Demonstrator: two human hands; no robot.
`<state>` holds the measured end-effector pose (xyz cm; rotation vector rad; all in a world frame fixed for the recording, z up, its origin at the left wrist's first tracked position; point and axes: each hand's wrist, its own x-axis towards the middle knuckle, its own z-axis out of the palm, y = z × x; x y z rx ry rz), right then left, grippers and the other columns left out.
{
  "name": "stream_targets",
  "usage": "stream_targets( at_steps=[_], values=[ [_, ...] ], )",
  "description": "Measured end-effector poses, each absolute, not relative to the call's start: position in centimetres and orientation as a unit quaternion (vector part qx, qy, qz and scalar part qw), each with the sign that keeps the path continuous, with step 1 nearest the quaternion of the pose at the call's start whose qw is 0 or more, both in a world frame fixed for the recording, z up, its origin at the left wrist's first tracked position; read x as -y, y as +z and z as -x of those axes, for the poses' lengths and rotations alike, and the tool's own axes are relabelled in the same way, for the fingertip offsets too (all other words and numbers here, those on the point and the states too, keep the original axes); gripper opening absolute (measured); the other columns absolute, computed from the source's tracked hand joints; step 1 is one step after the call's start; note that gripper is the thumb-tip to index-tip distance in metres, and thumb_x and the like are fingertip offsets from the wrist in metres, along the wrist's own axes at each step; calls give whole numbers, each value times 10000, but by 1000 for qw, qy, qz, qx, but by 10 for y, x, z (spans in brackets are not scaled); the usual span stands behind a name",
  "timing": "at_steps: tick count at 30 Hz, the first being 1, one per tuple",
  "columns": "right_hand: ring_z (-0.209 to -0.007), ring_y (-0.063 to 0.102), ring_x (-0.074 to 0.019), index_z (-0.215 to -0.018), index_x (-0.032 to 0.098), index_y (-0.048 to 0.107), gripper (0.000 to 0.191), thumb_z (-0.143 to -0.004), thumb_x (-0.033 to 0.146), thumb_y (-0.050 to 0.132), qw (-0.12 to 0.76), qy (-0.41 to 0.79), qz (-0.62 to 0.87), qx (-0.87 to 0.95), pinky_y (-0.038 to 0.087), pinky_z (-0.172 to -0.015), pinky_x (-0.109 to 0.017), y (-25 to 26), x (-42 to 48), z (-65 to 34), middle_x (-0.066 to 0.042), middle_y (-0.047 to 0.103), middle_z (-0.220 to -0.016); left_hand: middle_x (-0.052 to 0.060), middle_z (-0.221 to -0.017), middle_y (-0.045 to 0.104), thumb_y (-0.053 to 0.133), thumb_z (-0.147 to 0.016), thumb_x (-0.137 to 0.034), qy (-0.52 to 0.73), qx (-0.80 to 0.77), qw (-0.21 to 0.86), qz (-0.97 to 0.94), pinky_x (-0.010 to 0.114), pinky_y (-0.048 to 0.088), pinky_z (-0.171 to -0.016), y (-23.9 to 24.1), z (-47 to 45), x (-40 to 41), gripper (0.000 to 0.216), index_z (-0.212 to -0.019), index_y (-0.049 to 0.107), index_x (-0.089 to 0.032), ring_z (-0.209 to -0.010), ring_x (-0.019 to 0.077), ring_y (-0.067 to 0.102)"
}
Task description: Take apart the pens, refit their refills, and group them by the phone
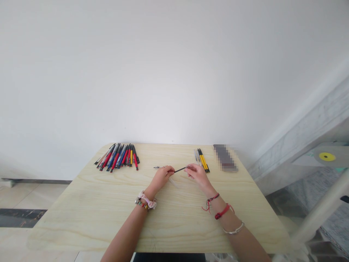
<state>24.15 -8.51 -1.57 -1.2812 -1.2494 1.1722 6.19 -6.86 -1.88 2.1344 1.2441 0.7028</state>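
Over the middle of a pale wooden table [95, 214], both my hands pinch one thin pen part. My left hand [162, 175] is closed on its left end, where a small grey tip sticks out. My right hand [198, 174] is closed on its right end. Between them shows a thin black pen refill [180, 169]. A clear pen barrel [173, 182] lies on the table just below my hands. A row of several red, blue, black and yellow pens [119, 157] lies at the far left of the table.
A few yellow and clear pens [202, 159] lie at the far right beside a blurred dark flat object [225, 158]. A white wall stands behind the table. A marble ledge and a grey stand with a yellow disc [327, 157] are at the right.
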Motion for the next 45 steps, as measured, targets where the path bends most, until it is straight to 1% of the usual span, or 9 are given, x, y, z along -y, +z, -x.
stream_targets(
  at_steps=[5,10,15,20,23,27,31,35,45],
  values=[
    [-534,515,-114,-724,146,573,178,-644,305,564,370,364,558,647,412,-492,-237,-18,97,-230,-15,584,-641,18,-774,632,442,-753,-175,285,-474,282,-784,240,408,-704,-17,-61,69,144,-758,586,-173,-751,137,556],
    [-751,535,-161,-874,173,547,278,-645,321,601,218,188,527,799,422,-649,-266,-15,117,-209,-48,556,-858,14,-773,635,458,-738,-167,293,-497,282,-767,242,416,-715,-18,-57,66,130,-758,586,-175,-766,138,559],
    [-722,523,-138,-754,170,563,66,-716,189,513,144,152,495,843,405,-644,-239,-16,123,-199,-33,542,-784,10,-768,633,452,-740,-153,297,-500,272,-767,232,417,-707,-20,-54,65,130,-748,580,-177,-750,129,560],
    [-675,532,-129,-735,157,550,94,-692,107,483,204,207,501,815,414,-629,-239,-12,114,-217,-20,574,-703,13,-768,629,448,-747,-154,292,-504,249,-774,228,412,-702,-19,-49,63,131,-744,577,-176,-756,133,560],
    [-613,549,-119,-751,157,553,94,-715,163,465,285,280,534,745,433,-575,-230,-6,104,-241,-16,598,-670,13,-765,626,446,-750,-158,290,-505,234,-779,232,412,-695,-18,-45,62,132,-749,577,-179,-756,138,557],
    [-676,571,-144,-767,155,581,133,-676,227,514,406,272,584,649,456,-619,-266,-2,90,-270,-50,621,-768,13,-757,621,438,-756,-155,289,-505,223,-782,230,412,-685,-19,-41,59,140,-749,576,-181,-747,138,554],
    [-675,577,-165,-780,145,596,188,-656,275,543,469,282,584,599,466,-606,-284,-6,85,-280,-70,627,-767,16,-758,617,433,-760,-149,292,-504,219,-783,233,412,-685,-21,-41,58,145,-753,575,-180,-752,139,552],
    [-688,582,-176,-793,146,603,213,-654,300,554,496,276,568,595,472,-595,-288,-7,86,-278,-80,630,-778,15,-758,614,432,-760,-145,292,-499,215,-787,239,412,-682,-23,-42,59,147,-759,574,-183,-750,139,548],
    [-662,584,-152,-771,173,597,148,-665,255,535,478,254,550,636,481,-611,-276,-1,89,-273,-51,630,-767,15,-763,612,435,-769,-157,290,-484,207,-799,239,412,-683,-25,-43,59,149,-766,581,-189,-747,136,550]
  ],
)
